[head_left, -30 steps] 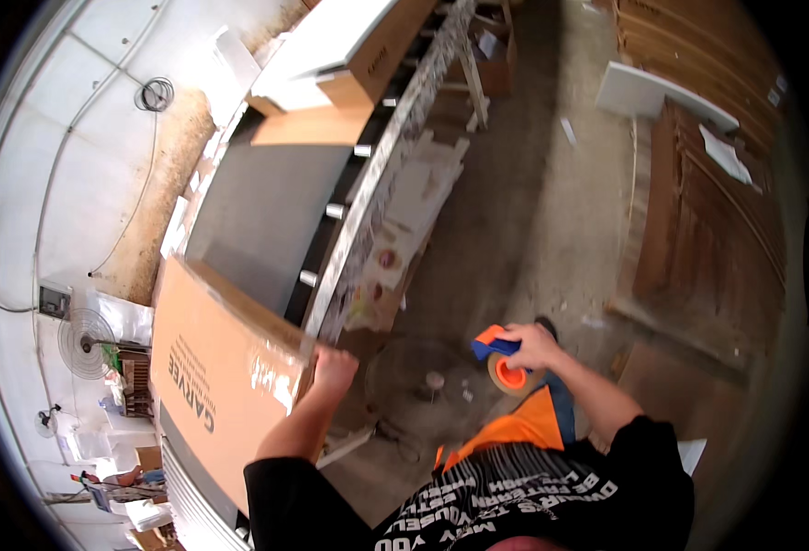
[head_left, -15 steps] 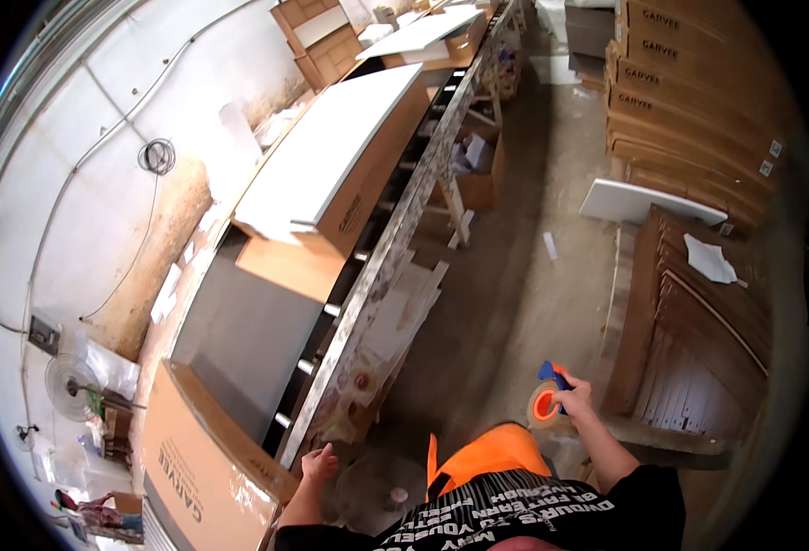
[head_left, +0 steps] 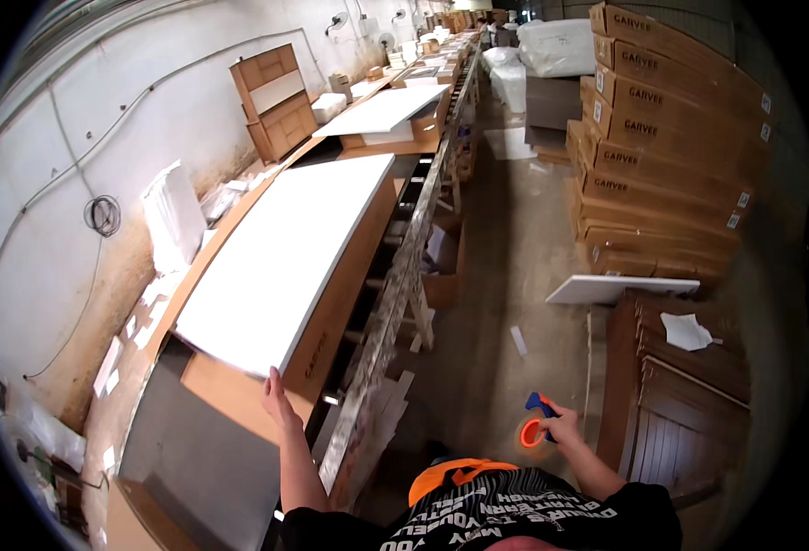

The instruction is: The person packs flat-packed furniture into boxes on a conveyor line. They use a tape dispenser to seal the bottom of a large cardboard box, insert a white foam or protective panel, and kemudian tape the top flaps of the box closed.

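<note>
My right hand [head_left: 565,426] is closed round the handle of a tape gun [head_left: 530,432], blue and orange, with a roll of tape on it, held out over the floor beside me. My left hand [head_left: 279,400] reaches forward with its fingers stretched out, at the near corner of a white foam sheet [head_left: 285,248]. Whether the fingertips press on that corner is hard to make out. The sheet lies on top of a long brown carton [head_left: 348,289], whose near-end flap [head_left: 239,397] lies folded out over the dark conveyor belt [head_left: 193,436].
Farther along the conveyor lies another carton with a white sheet [head_left: 391,119]. Stacked cartons [head_left: 662,138] stand on the right, with a pile of brown panels [head_left: 680,395] nearer and a white board [head_left: 620,287] between them. The walkway floor [head_left: 496,275] runs alongside the conveyor frame [head_left: 395,248].
I have moved forward along the conveyor and my view has lifted. My left hand has gone from beside the nearer carton to the white sheet's corner. The tape gun stays in my right hand.
</note>
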`<action>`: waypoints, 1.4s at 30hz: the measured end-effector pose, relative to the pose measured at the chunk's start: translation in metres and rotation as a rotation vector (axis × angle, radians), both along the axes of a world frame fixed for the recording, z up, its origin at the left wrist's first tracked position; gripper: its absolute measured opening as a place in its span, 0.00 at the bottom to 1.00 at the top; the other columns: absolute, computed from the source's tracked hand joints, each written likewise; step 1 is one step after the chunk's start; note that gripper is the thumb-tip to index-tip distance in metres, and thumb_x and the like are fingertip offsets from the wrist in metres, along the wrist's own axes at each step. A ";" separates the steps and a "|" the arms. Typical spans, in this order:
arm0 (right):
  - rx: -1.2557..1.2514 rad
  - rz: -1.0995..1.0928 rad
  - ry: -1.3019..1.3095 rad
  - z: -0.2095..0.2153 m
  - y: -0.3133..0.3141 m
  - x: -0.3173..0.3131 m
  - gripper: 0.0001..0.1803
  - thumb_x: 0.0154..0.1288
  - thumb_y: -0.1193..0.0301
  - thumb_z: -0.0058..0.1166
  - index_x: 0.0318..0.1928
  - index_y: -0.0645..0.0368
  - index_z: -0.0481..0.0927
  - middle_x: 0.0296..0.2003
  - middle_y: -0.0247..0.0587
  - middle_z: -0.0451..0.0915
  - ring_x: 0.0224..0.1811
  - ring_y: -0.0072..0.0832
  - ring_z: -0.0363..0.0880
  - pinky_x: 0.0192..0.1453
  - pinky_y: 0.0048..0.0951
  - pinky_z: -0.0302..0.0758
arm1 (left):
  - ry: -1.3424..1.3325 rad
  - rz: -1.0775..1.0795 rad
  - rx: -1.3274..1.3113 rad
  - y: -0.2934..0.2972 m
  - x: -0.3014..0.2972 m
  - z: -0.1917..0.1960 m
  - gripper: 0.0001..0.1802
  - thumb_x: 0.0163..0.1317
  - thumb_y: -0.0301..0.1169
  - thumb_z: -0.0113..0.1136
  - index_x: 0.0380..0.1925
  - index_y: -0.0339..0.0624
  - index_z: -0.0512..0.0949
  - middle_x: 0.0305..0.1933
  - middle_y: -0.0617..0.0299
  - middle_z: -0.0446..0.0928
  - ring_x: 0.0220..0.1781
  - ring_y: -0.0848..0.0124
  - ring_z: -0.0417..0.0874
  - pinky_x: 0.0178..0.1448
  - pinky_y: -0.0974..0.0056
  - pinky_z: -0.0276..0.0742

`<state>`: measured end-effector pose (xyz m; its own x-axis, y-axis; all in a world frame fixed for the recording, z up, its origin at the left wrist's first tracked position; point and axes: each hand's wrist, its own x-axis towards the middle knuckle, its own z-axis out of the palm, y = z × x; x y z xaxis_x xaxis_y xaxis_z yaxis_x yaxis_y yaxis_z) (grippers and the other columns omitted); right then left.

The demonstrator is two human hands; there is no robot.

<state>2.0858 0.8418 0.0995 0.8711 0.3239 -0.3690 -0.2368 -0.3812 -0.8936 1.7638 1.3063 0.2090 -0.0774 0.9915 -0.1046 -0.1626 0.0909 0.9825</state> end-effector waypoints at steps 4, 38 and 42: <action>0.073 0.040 0.030 0.031 0.071 0.034 0.40 0.36 0.85 0.59 0.60 0.64 0.78 0.33 0.35 0.80 0.29 0.22 0.77 0.35 0.25 0.76 | 0.023 0.200 -0.055 0.023 0.014 -0.009 0.23 0.63 0.40 0.66 0.47 0.30 0.76 0.39 0.58 0.77 0.41 0.71 0.74 0.49 0.63 0.70; 0.441 0.890 0.069 0.206 0.815 0.405 0.41 0.38 0.77 0.55 0.61 0.75 0.70 0.42 0.45 0.78 0.41 0.29 0.78 0.46 0.24 0.75 | 1.304 0.675 -0.948 0.044 0.089 0.046 0.48 0.35 0.63 0.74 0.48 0.35 0.79 0.52 0.43 0.80 0.57 0.42 0.77 0.65 0.46 0.69; 0.388 1.016 0.143 0.176 0.853 0.412 0.41 0.37 0.77 0.56 0.61 0.74 0.70 0.43 0.46 0.79 0.42 0.29 0.78 0.47 0.24 0.75 | 1.286 0.766 -0.830 0.042 0.102 0.046 0.50 0.36 0.66 0.72 0.51 0.37 0.78 0.56 0.42 0.76 0.58 0.42 0.75 0.65 0.46 0.69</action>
